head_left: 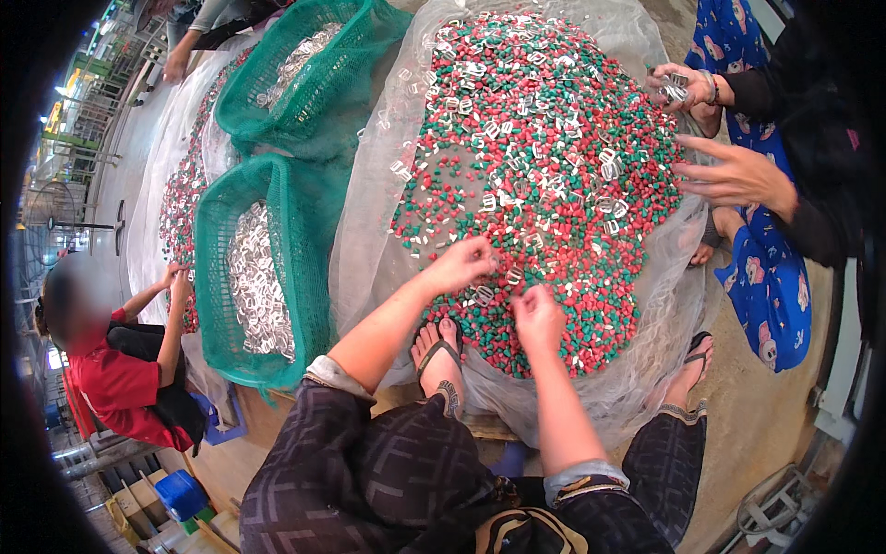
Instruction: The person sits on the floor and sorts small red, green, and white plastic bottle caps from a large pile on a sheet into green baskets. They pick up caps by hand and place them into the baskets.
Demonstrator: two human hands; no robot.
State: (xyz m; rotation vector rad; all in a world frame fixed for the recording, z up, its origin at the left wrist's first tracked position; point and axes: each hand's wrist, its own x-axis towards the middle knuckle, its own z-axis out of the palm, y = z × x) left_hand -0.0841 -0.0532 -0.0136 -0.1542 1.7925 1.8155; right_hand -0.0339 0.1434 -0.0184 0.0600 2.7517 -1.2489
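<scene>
A wide heap of small red, green and white pieces (591,305) lies on a pale mesh sheet (369,231), with silver slide buckles (609,169) scattered all through it. Over the near part of the heap, my left hand (461,265) has its fingers closed in a pinch; what is in them is too small to make out. To its right, my right hand (538,319) is also closed, fingertips pointing down to the pieces, their contents hidden. A loose slide buckle (483,295) lies between my hands, and another buckle (514,275) is just above it.
Left of the sheet stand two green baskets (208,319) lined with green netting, both holding silver buckles (260,286). Across the heap on the right, a co-worker's hand (678,88) holds several buckles; their other hand (734,174) is spread. A person in red (125,369) works at another heap on the left.
</scene>
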